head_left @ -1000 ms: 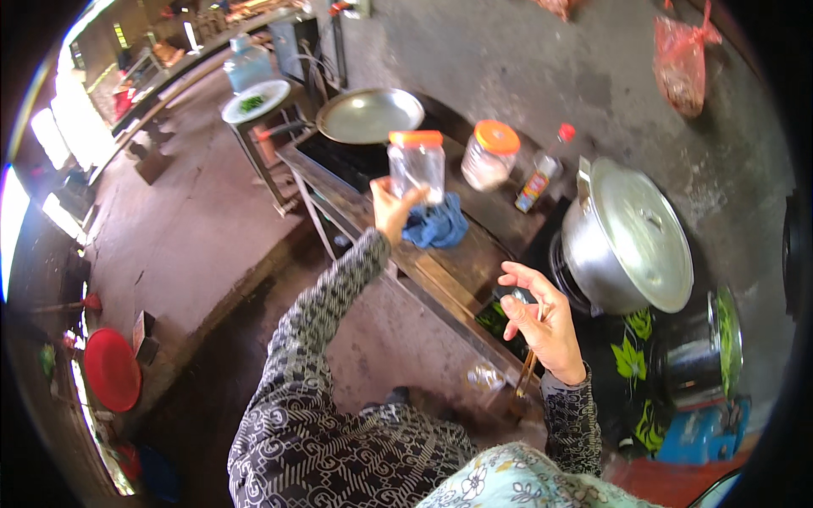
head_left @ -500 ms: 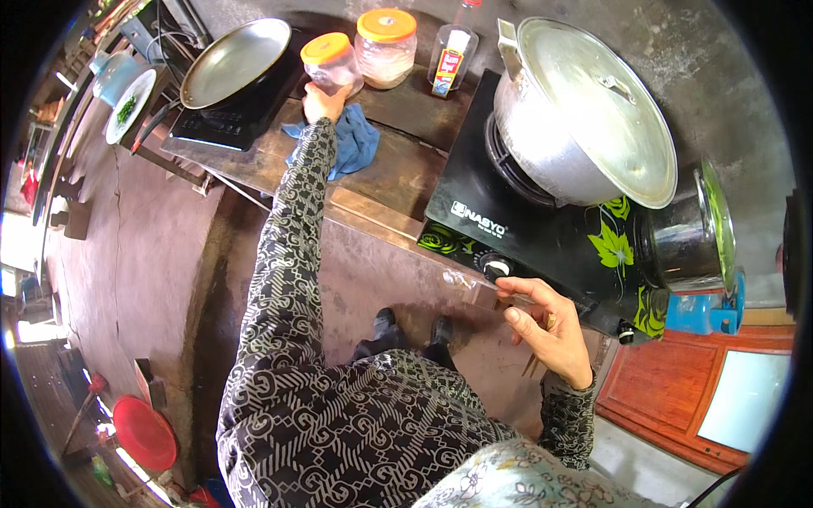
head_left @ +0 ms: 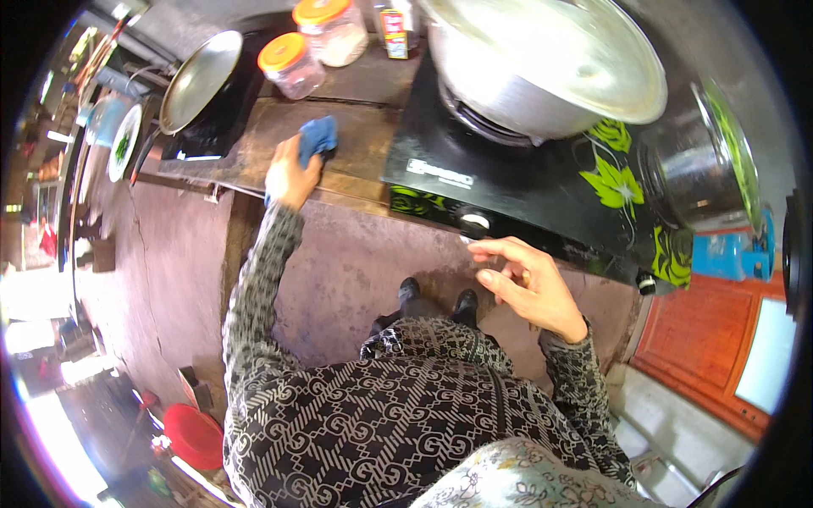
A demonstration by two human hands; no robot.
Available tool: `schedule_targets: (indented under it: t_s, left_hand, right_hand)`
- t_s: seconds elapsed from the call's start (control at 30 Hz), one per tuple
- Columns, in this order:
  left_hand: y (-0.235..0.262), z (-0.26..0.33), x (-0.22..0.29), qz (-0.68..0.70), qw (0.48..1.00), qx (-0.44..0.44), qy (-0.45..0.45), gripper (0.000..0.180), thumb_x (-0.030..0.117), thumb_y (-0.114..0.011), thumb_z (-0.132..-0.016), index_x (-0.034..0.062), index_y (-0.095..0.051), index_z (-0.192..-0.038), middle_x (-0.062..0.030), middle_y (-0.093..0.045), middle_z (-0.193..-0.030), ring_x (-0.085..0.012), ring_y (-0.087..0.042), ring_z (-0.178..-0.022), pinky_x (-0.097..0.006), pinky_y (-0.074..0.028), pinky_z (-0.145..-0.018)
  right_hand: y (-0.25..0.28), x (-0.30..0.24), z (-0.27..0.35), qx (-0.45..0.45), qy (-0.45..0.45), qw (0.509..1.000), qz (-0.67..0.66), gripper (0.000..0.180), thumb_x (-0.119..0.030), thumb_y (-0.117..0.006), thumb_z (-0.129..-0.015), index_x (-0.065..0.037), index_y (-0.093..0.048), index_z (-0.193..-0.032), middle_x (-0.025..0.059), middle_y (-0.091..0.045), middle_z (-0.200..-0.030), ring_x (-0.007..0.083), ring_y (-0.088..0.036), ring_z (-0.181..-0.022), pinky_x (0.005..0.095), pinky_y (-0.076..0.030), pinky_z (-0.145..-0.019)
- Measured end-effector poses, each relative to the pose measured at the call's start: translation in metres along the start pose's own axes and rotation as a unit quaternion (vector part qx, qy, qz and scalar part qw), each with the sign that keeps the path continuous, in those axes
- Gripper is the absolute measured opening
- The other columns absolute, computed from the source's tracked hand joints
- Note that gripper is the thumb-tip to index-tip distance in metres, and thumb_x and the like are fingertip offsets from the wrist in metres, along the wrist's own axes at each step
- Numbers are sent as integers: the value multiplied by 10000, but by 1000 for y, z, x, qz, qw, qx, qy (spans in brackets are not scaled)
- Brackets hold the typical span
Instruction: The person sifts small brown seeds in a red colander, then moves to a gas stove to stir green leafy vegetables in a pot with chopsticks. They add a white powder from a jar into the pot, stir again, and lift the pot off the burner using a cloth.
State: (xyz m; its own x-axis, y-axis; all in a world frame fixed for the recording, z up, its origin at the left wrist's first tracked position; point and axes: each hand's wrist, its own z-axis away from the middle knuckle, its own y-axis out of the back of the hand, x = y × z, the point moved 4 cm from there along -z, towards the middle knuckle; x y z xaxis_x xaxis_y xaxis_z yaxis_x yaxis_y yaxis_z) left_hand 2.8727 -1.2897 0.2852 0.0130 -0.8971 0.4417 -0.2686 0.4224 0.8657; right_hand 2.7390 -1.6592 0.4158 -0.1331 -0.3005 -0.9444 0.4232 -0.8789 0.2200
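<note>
My left hand [head_left: 290, 179] is closed on a blue cloth [head_left: 318, 140], at the front part of the wooden counter [head_left: 356, 144]. Beyond it stand a clear jar with an orange lid [head_left: 295, 74] and a larger orange-lidded jar [head_left: 337, 38] with pale contents. Just in front of a stove knob [head_left: 474, 225], my right hand [head_left: 538, 288] hovers with loosely bent fingers, thumb apart, and nothing visible in it. The black gas stove [head_left: 508, 182] carries a big lidded aluminium pot [head_left: 500, 93].
Left of the jars, a frying pan [head_left: 199, 85] sits on a black cooktop [head_left: 241, 110], its handle toward me. Past it is a white plate [head_left: 118, 157] with chopped greens. A bottle [head_left: 395, 34] stands behind. On the right are a steel pot [head_left: 699, 161] and a blue gas cylinder [head_left: 728, 256].
My left hand has let go of the smaller jar, come nearer to me and gathered up the blue cloth. My right hand stays near the knob. The view has shifted.
</note>
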Motion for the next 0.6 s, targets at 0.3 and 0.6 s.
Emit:
schedule_targets:
  t_s: [0.3,0.6]
  left_hand:
    - [40,135,201,249,946,-168,-125,864,345,-790,-732,12,-351,-1397,-175,-497,-1297,-294,-501,-1184,-391,-400,-1003]
    - [-56,197,212,561,773,-292,57,597,293,-587,-944,14,-334,-1407,-117,-460,-1321,-216,-473,-1196,-344,-397,-1001]
  right_hand:
    - [-8,7,-20,64,257,963,-42,349,-255,-735,-797,-66,-642,-1075,93,-569,-867,151,-546,-641,264,-449,-561]
    - [-7,45,-25,-57,201,970,-124,486,-125,-666,-874,-3,-476,-1305,99,-542,-1147,155,-526,-1060,295,-441,-938]
